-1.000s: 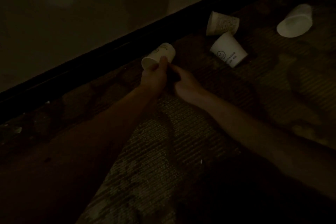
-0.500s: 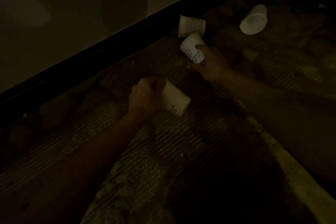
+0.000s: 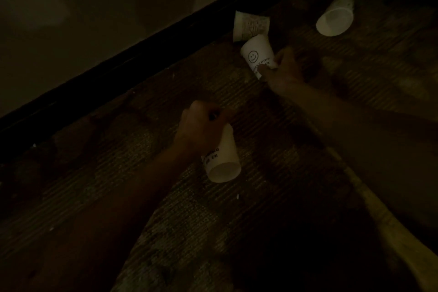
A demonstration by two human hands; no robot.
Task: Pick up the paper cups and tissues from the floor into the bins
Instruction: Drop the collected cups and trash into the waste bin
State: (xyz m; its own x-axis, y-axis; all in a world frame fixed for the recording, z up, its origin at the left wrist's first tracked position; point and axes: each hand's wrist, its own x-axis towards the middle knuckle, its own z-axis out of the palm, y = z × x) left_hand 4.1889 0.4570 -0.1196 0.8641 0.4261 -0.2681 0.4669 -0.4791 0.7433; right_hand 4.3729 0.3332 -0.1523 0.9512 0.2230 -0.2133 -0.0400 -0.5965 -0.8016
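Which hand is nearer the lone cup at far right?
Right: right hand, gripping the smiley cup, lies below-left of the lone cup; left hand, holding another cup, is farther away.

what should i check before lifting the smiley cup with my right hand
1. Left hand grips the near cup: ok.
2. Right hand has thumb and fingers round the smiley cup: ok.
3. Smiley cup clear of the printed cup by the baseboard: cannot tell, they lie close, perhaps touching.
4. Bin in sight for the drop: not ok, none shows.
5. Other cups located: ok, the printed cup and a far cup lie on the floor.
6. Tissues located: cannot tell, too dark.
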